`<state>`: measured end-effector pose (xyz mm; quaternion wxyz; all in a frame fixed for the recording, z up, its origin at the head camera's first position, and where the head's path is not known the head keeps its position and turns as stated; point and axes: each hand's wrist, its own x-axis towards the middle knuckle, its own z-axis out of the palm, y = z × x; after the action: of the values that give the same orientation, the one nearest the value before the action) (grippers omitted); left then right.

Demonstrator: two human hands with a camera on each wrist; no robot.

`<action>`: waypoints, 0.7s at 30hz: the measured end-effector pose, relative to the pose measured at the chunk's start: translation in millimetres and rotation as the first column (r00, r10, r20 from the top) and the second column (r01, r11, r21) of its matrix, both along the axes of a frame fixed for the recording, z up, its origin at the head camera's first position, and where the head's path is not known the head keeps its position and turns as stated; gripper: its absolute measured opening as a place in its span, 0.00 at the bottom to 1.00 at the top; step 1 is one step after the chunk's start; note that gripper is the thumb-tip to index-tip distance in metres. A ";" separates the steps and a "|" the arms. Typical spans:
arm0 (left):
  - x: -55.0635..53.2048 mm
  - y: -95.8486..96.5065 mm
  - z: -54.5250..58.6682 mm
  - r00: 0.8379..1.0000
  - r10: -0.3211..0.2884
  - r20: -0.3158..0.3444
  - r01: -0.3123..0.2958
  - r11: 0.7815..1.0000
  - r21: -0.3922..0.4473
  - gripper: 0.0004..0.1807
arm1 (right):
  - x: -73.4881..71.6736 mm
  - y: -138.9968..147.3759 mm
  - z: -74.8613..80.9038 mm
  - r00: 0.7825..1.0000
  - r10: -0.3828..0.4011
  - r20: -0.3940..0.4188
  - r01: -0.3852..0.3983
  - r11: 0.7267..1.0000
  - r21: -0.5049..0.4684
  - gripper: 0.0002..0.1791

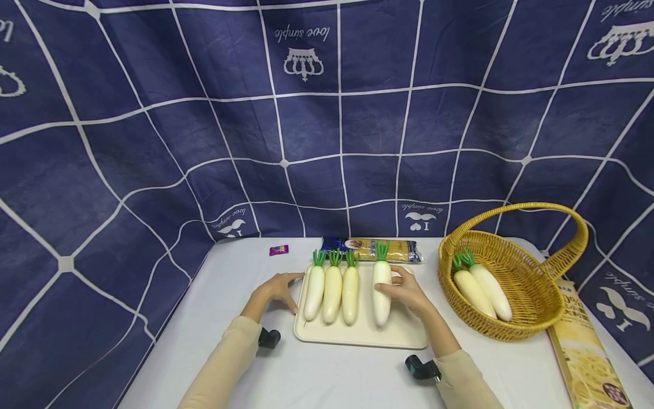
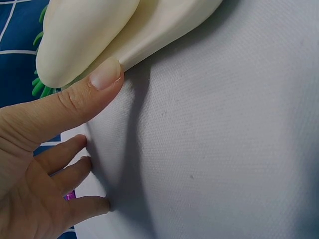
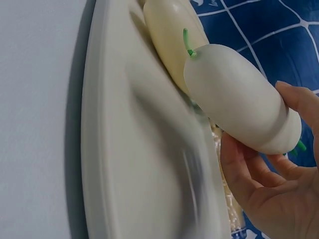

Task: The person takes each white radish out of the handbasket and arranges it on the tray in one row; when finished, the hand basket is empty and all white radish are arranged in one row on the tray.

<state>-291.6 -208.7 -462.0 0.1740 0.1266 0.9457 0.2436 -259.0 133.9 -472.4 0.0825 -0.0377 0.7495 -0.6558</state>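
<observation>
My right hand (image 1: 407,291) grips a white radish (image 1: 381,301) with a green top, thumb on one side and fingers on the other. In the right wrist view that radish (image 3: 239,94) is raised over the cream tray (image 3: 134,189), its shadow falling below. Three more radishes, a white one (image 1: 314,295) and two creamier ones, a middle one (image 1: 332,295) and a right one (image 1: 350,298), lie side by side on the tray's left half. At the tray's left edge is my left hand (image 1: 278,288), fingers spread, thumb (image 2: 102,79) right at the rim.
A wicker basket (image 1: 511,329) with a tall handle stands at the right, with two radishes (image 1: 480,289) inside. Beside it lies a long noodle packet (image 1: 590,352). Behind the tray are a blue and yellow pasta packet (image 1: 403,250) and a small purple packet (image 1: 279,250).
</observation>
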 end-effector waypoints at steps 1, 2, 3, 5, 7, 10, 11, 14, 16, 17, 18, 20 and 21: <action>0.2 0.0 0.2 1.000 0.000 0.001 0.000 1.000 0.003 0.56 | -1.3 -1.6 -1.8 1.000 -0.006 0.006 0.006 1.000 0.007 0.38; 0.4 -0.1 0.3 1.000 0.000 0.002 0.000 1.000 0.005 0.56 | -2.6 -3.3 -3.4 1.000 -0.014 0.011 0.014 1.000 0.015 0.38; 0.6 -0.2 0.5 1.000 0.001 0.002 -0.001 1.000 0.007 0.56 | -3.6 -5.0 -4.6 1.000 -0.017 0.014 0.017 1.000 0.019 0.38; 0.9 -0.2 0.8 1.000 -0.003 -0.001 0.003 1.000 0.001 0.56 | -5.4 -8.1 -7.1 0.999 -0.028 0.025 0.027 0.999 0.023 0.38; 1.0 -0.2 1.0 1.000 -0.001 0.002 0.001 1.000 0.001 0.56 | -6.5 -10.7 -8.8 0.999 -0.034 0.037 0.033 0.999 0.020 0.38; 0.7 0.2 0.7 1.000 0.000 0.004 0.000 1.000 -0.012 0.56 | -7.3 -14.4 -10.1 0.999 -0.037 0.033 0.037 0.999 0.019 0.38; 0.7 0.3 0.7 1.000 0.007 0.010 -0.007 1.000 -0.009 0.56 | -7.8 -15.5 -10.6 0.999 -0.038 0.030 0.038 0.999 0.026 0.37; 0.7 0.9 1.1 1.000 0.014 0.014 -0.014 1.000 -0.013 0.56 | -9.6 -18.5 -12.6 0.999 -0.039 0.020 0.038 0.998 0.046 0.37; 0.8 1.0 1.5 1.000 0.018 0.017 -0.018 1.000 -0.011 0.56 | -11.0 -21.0 -13.9 0.999 -0.044 0.028 0.043 0.998 0.049 0.37; 0.9 1.0 1.5 1.000 0.020 0.018 -0.020 1.000 -0.010 0.56 | -11.7 -22.2 -14.7 0.998 -0.048 0.034 0.046 0.998 0.049 0.37; 1.0 0.9 1.3 1.000 0.021 0.018 -0.021 1.000 -0.011 0.56 | -12.1 -23.5 -15.1 0.998 -0.055 0.042 0.053 0.997 0.050 0.38; 1.2 0.5 0.6 1.000 0.019 0.015 -0.019 1.000 -0.014 0.56 | -12.5 -26.0 -16.0 0.996 -0.070 0.053 0.066 0.995 0.068 0.38; 1.2 0.4 0.3 1.000 0.018 0.014 -0.018 1.000 -0.014 0.56 | -12.6 -27.1 -16.3 0.996 -0.075 0.053 0.070 0.994 0.084 0.38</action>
<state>-290.5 -208.3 -461.6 0.1795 0.1152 0.9472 0.2393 -271.6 106.7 -488.6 0.0810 0.0115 0.7741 -0.6278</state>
